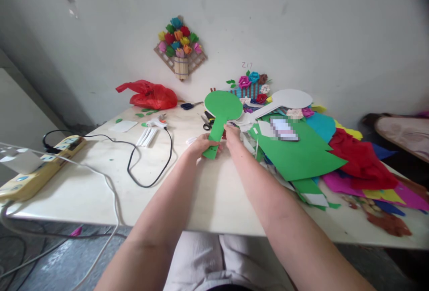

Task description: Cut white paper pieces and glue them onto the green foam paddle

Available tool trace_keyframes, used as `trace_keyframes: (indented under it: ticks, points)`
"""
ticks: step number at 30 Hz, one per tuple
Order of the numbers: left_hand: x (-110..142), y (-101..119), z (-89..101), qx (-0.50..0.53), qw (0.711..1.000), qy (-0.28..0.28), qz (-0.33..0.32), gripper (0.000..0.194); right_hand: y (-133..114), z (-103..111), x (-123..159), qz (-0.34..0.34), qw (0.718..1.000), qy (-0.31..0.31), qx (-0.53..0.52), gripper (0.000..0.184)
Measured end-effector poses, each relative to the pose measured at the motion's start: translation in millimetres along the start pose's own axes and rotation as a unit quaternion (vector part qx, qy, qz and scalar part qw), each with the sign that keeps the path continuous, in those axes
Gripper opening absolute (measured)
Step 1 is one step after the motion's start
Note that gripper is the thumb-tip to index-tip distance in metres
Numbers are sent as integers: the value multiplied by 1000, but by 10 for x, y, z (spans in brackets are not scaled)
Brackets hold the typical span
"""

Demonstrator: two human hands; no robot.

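Observation:
A green paddle-shaped cutout (223,105), with a round head and a long straight handle, is held up over the table, its head pointing away from me. My left hand (202,145) grips the lower part of the handle from the left side. On the handle's right edge, higher up, my right hand (232,133) is closed, its fingertips partly hidden. A similar white paddle shape (292,99) lies on the pile to the right. Behind the green handle are black-handled scissors (207,124), partly covered.
A glue gun (157,122) with its cord, white sticks (146,137) and a power strip (63,157) are on the left. Dark-handled pliers (189,106) lie beside a red bag (150,96). Green sheets (298,159), a phone (284,129) and coloured scraps crowd the right.

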State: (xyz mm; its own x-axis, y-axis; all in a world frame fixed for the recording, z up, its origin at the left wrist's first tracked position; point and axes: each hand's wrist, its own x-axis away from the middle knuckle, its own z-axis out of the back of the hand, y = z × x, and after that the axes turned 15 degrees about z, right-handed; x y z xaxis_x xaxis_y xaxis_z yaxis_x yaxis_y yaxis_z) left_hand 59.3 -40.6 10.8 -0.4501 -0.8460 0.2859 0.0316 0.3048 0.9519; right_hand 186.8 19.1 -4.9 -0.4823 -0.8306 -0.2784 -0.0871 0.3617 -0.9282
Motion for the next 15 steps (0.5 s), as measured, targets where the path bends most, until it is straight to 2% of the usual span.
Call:
trace_keyframes:
  ticks: [4, 11, 15]
  points:
    - [-2, -5, -13, -9, 999, 28, 15, 39, 41, -17, -8, 9, 1000, -2, -7, 12]
    - [-39, -13, -14, -76, 980, 183, -1, 40, 46, -77, -77, 8, 999, -4, 48, 16]
    - [-44, 2, 4, -97, 969, 226, -6, 49, 53, -139, -97, 6, 998, -6, 62, 17]
